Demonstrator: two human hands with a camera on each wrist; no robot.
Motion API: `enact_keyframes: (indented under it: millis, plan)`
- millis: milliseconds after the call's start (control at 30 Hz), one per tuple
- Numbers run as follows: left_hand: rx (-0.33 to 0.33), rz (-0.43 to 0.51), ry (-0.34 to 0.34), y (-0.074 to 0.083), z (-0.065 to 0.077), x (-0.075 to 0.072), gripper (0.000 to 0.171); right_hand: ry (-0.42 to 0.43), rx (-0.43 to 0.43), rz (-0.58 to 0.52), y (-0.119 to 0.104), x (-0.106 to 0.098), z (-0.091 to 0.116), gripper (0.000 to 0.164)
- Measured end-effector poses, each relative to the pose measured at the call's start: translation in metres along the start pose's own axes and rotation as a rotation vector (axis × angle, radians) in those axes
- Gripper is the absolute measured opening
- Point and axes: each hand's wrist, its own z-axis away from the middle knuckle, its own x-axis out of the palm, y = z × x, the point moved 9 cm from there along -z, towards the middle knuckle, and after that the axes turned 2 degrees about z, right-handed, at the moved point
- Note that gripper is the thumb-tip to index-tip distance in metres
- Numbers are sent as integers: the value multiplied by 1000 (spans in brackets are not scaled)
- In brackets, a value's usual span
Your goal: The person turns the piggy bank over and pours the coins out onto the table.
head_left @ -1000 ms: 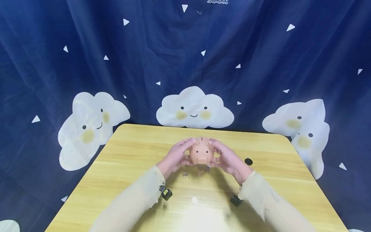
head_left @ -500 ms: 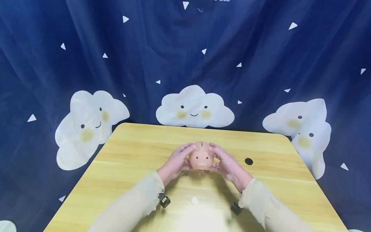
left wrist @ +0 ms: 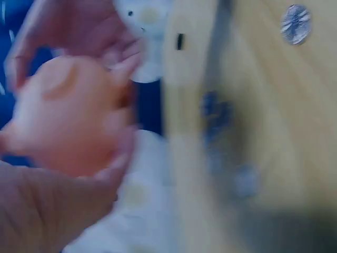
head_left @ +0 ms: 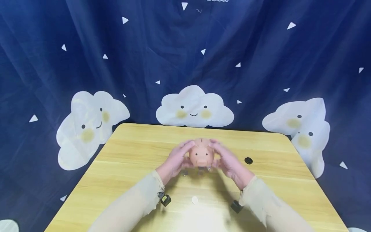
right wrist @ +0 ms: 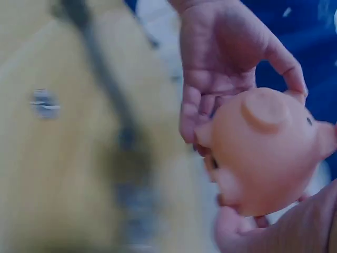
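Observation:
A pink piggy bank faces me in the head view, the coin slot in its back at the top. My left hand grips its left side and my right hand grips its right side, thumbs up by the ears and other fingers underneath. Both wrist views put the bank above the tabletop; its snout shows in the right one. Below it lie several silvery coins, blurred in the left wrist view. Apart from them sits a single coin, seen more sharply.
A small black round cap lies on the wooden table to the right of the bank. Closer to me is a pale round spot beside a bright glare. A dark blue curtain with printed clouds hangs behind the table.
Both hands first brought the piggy bank down a little, then raised it again to nearly its earlier height. The cap has stayed in place.

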Motion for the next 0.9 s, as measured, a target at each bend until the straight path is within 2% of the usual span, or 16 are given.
enact_keyframes:
  millis: [67, 100, 133, 167, 200, 267, 333, 400, 567, 733, 900]
  plan:
    - [177, 17, -7, 23, 6, 7, 62, 24, -156, 64, -32, 2, 12, 66]
    - [239, 38, -20, 29, 8, 11, 61, 42, -207, 98, -43, 2, 17, 66]
    - [275, 68, -41, 30, 11, 14, 60, 59, -224, 122, -48, 1, 19, 66]
    - [273, 104, -64, 26, 12, 16, 59, 65, -213, 141, -48, 0, 21, 66]
    - [233, 137, -83, 17, 13, 17, 59, 63, -174, 157, -42, -1, 20, 68]
    - [94, 180, -88, -11, 13, 16, 59, 54, -26, 153, -18, -3, 15, 71]
    - [-18, 178, -80, -35, 13, 13, 63, 40, 90, 143, 7, -6, 9, 76]
    - [-77, 152, -69, -48, 13, 12, 70, 40, 144, 117, 24, -9, 7, 77]
    - [-99, 106, -48, -53, 7, 8, 84, 45, 146, 64, 36, -12, 2, 75]
    - [-133, 80, -25, -59, 6, 1, 84, 24, 168, 66, 46, -12, 0, 76]
    - [-169, 56, -30, -58, 4, -1, 82, 28, 182, 68, 50, -13, -2, 77]
